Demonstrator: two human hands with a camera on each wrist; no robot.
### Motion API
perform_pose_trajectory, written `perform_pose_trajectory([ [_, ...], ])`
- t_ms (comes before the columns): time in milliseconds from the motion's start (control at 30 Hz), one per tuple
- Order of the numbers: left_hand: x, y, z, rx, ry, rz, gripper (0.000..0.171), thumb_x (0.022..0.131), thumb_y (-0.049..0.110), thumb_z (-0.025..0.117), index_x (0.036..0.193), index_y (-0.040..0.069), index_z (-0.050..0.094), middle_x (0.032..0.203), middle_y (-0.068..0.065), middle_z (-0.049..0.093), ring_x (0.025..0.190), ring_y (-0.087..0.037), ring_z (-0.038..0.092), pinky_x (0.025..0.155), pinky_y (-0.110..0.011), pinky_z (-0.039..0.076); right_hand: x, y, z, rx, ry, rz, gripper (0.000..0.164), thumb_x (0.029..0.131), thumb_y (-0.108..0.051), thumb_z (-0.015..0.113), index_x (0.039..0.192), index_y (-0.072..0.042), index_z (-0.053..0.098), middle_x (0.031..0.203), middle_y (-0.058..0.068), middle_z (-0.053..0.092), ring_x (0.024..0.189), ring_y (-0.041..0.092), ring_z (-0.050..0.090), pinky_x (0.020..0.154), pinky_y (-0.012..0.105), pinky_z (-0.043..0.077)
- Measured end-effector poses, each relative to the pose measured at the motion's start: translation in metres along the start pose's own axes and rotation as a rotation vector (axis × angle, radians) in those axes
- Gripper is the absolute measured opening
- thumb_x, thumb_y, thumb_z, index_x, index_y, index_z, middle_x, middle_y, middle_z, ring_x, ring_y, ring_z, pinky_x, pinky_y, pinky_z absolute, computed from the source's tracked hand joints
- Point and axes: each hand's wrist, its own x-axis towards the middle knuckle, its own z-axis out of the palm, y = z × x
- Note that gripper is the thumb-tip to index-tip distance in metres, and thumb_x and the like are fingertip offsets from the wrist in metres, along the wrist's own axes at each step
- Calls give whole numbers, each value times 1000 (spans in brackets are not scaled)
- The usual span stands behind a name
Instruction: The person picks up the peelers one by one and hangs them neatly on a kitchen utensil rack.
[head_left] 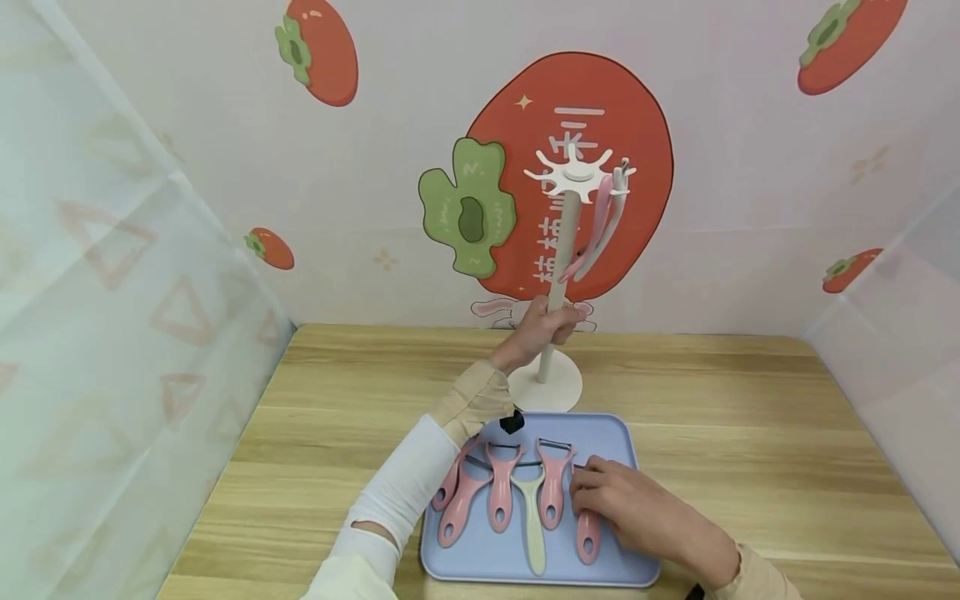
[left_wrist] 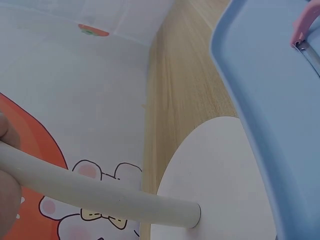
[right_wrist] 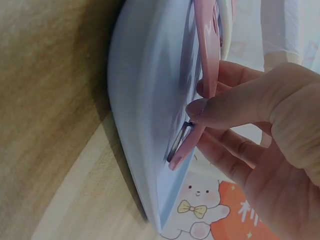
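My left hand [head_left: 540,331] grips the pole [head_left: 567,237] of a white stand with a ring of hooks [head_left: 577,173] on top. In the left wrist view the pole [left_wrist: 100,194] rises from a round base [left_wrist: 215,175]. A pink peeler [head_left: 602,212] and a pale one hang together at the stand's right side. Over the right part of a blue tray [head_left: 600,427], my right hand [head_left: 633,507] pinches a pink Y-shaped peeler [right_wrist: 207,45] between thumb and fingers, near its blade end. The peeler's handle points toward me.
Several more pink peelers [head_left: 500,496] and a pale green peeler [head_left: 534,533] lie on the tray, left of my right hand. The tray sits on a wooden table [head_left: 337,433], just in front of the stand's base. Behind stands a wall printed with persimmons [head_left: 600,100].
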Motion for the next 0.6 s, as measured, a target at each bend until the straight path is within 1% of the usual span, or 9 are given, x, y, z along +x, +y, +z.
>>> perform_pose_trajectory([
  [100,0,0,0,-4,5,4,43,98,7,51,59,3,31,51,2,24,48,-15,21,49,-29,18,1,0,0,-34,0,-12,38,75,13,75,92,-21,78,100,-13,70,89,7,54,78,27,52],
  [233,0,-1,0,-18,7,15,45,98,9,53,58,7,32,51,1,23,48,-14,19,49,-28,18,0,2,1,-73,31,-37,37,74,12,76,92,-20,77,98,-13,70,87,8,55,76,27,53],
  [333,0,-2,1,-21,4,15,46,98,10,54,57,8,33,51,2,23,48,-14,19,49,-28,18,-1,3,-1,-94,42,-31,38,72,12,76,94,-19,77,97,-12,69,87,9,55,76,28,53],
  [433,0,-2,1,-20,3,7,47,99,11,55,58,8,33,51,3,24,48,-14,20,49,-28,18,-2,5,-8,-101,53,-8,41,69,14,75,96,-18,78,98,-11,69,89,11,55,75,29,54],
  [533,-1,-1,1,-17,7,1,47,99,10,55,58,7,33,51,3,24,47,-13,20,49,-28,18,-2,8,-19,-75,77,9,39,71,12,77,99,-15,78,100,-9,71,93,13,58,77,31,57],
  [600,-1,0,0,-19,6,-4,46,99,9,55,58,7,33,51,3,24,47,-13,20,49,-28,18,-1,11,-28,-57,113,5,36,73,9,79,100,-15,77,101,-9,71,97,14,61,80,33,59],
])
